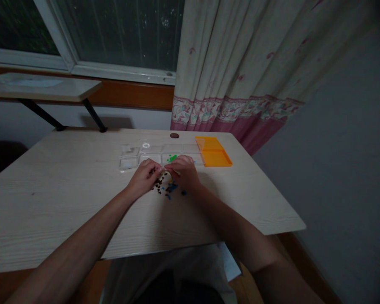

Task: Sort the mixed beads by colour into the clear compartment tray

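My left hand (145, 175) and my right hand (184, 172) meet fingertip to fingertip just above the table, both closed in a pinch. Between the fingertips is something small and pale, too tiny to name. Under and in front of the hands lie loose dark brown pieces (159, 184) and blue pieces (172, 186), with a little yellow among them. Behind the hands stands a clear divided plastic tray (151, 148). Several bright green pieces (172, 158) sit in one of its compartments, partly hidden by my right hand.
An orange plastic case (218, 158) lies at the tray's right end. Near the table's back edge is a dark reddish oval object (174, 135). A raised shelf (44, 88) on black legs stands at the back left. A curtain (228, 63) hangs behind the table (82, 219).
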`<state>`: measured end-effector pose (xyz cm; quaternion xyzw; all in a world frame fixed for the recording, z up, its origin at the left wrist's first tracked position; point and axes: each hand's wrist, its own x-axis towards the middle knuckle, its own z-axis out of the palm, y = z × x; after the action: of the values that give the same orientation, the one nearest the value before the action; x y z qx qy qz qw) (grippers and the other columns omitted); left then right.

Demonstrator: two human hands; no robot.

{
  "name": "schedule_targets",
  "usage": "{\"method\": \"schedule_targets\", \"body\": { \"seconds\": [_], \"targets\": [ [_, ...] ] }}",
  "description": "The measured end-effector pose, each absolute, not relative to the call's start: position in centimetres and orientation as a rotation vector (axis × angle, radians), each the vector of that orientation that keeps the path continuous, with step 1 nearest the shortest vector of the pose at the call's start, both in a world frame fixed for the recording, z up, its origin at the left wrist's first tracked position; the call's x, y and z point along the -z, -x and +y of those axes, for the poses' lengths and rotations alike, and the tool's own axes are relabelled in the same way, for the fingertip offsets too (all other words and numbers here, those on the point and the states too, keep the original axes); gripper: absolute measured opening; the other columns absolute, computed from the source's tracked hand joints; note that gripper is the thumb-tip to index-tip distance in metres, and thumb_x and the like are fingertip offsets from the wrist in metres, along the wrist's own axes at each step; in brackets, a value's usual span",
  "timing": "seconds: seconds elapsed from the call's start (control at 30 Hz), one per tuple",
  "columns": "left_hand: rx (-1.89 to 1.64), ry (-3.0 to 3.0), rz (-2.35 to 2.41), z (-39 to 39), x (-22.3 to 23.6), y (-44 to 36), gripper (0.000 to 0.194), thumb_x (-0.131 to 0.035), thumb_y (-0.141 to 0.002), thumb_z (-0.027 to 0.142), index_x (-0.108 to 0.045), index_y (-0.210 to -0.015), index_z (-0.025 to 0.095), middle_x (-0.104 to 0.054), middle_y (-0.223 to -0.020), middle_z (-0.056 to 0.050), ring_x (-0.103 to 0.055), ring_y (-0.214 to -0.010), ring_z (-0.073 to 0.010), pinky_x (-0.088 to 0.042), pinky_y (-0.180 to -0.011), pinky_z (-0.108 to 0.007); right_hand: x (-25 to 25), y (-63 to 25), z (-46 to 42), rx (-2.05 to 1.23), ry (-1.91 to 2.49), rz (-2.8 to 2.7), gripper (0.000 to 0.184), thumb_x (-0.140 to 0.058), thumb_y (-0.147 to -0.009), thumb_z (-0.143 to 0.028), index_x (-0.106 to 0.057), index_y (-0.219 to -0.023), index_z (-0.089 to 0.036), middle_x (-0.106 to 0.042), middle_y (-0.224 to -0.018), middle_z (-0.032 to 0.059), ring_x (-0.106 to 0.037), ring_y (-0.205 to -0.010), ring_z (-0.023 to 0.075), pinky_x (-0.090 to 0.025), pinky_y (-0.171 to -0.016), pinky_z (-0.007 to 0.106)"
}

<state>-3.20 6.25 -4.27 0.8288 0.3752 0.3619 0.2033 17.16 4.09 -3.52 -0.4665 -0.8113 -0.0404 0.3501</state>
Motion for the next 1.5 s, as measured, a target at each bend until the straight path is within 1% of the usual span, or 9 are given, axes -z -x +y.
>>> {"method": "schedule_targets", "body": {
  "seconds": [0.1, 0.23, 0.37, 0.47, 0.6, 0.77, 1.03, 1.23, 1.5],
  "targets": [
    [-0.835, -2.544, 0.924, 6.0, 3.6, 3.6, 0.019, -0.052, -0.095, 0.031, -0.066, -0.089, 0.019, -0.06, -0.089, -0.005, -0.053, -0.092, -0.0209, -0.041, -0.087, -0.036, 3.6, -17.5, 4.3, 0.108, 1.255, -2.043, 0.022, -0.058, -0.095, -0.037, -0.076, -0.094, -0.026, -0.074, -0.091, 0.0021, -0.058, -0.095, 0.0185, -0.036, -0.092, 0.034],
    [-0.637, -2.652, 0.754, 5.6, 3.0, 4.0, 0.015, -0.056, -0.091, 0.027, -0.07, -0.091, 0.021, -0.061, -0.093, -0.005, -0.053, -0.095, -0.0209, -0.041, -0.088, -0.035, 3.9, -17.7, 4.5, 0.088, 1.289, -2.003, 0.023, -0.056, -0.096, -0.037, -0.076, -0.094, -0.026, -0.074, -0.092, 0.0025, -0.058, -0.095, 0.0183, -0.037, -0.091, 0.034],
    [-0.547, -2.685, 0.731, 5.7, 3.0, 4.3, 0.012, -0.062, -0.088, 0.031, -0.07, -0.09, 0.022, -0.061, -0.093, -0.005, -0.053, -0.096, -0.0211, -0.041, -0.088, -0.034, 4.1, -17.7, 4.6, 0.078, 1.29, -2.015, 0.025, -0.054, -0.097, -0.039, -0.076, -0.095, -0.027, -0.074, -0.092, 0.0024, -0.058, -0.095, 0.0186, -0.037, -0.092, 0.035],
    [-0.49, -2.724, 0.747, 5.7, 2.9, 4.5, 0.015, -0.067, -0.084, 0.035, -0.069, -0.091, 0.023, -0.061, -0.094, -0.005, -0.053, -0.096, -0.0219, -0.041, -0.088, -0.035, 4.1, -17.6, 4.5, 0.083, 1.289, -2.016, 0.024, -0.055, -0.097, -0.039, -0.076, -0.094, -0.027, -0.074, -0.092, 0.0022, -0.058, -0.095, 0.0187, -0.037, -0.092, 0.036],
    [-0.443, -2.766, 0.805, 5.5, 2.6, 4.4, 0.011, -0.066, -0.085, 0.032, -0.069, -0.088, 0.022, -0.061, -0.092, -0.005, -0.053, -0.093, -0.0224, -0.04, -0.085, -0.036, 3.9, -17.6, 4.5, 0.08, 1.293, -2.018, 0.024, -0.055, -0.096, -0.038, -0.076, -0.093, -0.027, -0.073, -0.091, 0.0029, -0.058, -0.095, 0.0185, -0.037, -0.092, 0.035],
    [-0.459, -2.786, 0.847, 4.8, 2.7, 3.8, 0.01, -0.063, -0.087, 0.03, -0.068, -0.089, 0.021, -0.061, -0.091, -0.006, -0.052, -0.092, -0.0235, -0.04, -0.083, -0.038, 3.8, -17.7, 4.6, 0.108, 1.308, -2.023, 0.024, -0.054, -0.097, -0.038, -0.076, -0.094, -0.027, -0.072, -0.093, 0.0034, -0.058, -0.096, 0.0186, -0.037, -0.092, 0.035],
    [-0.587, -2.808, 0.986, 4.2, 3.5, 2.6, 0.01, -0.059, -0.09, 0.027, -0.066, -0.089, 0.021, -0.06, -0.092, -0.007, -0.05, -0.094, -0.0246, -0.041, -0.082, -0.039, 3.6, -17.9, 4.7, 0.116, 1.307, -1.998, 0.025, -0.055, -0.097, -0.037, -0.076, -0.091, -0.025, -0.074, -0.091, 0.0029, -0.059, -0.094, 0.0188, -0.038, -0.091, 0.035],
    [-0.662, -2.778, 1.021, 4.9, 4.3, 2.8, 0.01, -0.056, -0.091, 0.023, -0.066, -0.089, 0.02, -0.061, -0.092, -0.006, -0.05, -0.091, -0.023, -0.042, -0.083, -0.038, 3.6, -18.0, 4.7, 0.12, 1.318, -1.997, 0.024, -0.054, -0.097, -0.037, -0.075, -0.093, -0.026, -0.074, -0.093, 0.0029, -0.059, -0.095, 0.0186, -0.038, -0.092, 0.035],
    [-0.71, -2.711, 1.028, 4.9, 3.8, 2.8, 0.02, -0.051, -0.096, 0.031, -0.067, -0.092, 0.018, -0.061, -0.092, -0.007, -0.052, -0.089, -0.0222, -0.042, -0.086, -0.039, 3.5, -18.1, 4.8, 0.139, 1.287, -1.994, 0.025, -0.054, -0.097, -0.036, -0.075, -0.091, -0.025, -0.073, -0.091, 0.0028, -0.058, -0.094, 0.0179, -0.038, -0.091, 0.034]
  ]
}}
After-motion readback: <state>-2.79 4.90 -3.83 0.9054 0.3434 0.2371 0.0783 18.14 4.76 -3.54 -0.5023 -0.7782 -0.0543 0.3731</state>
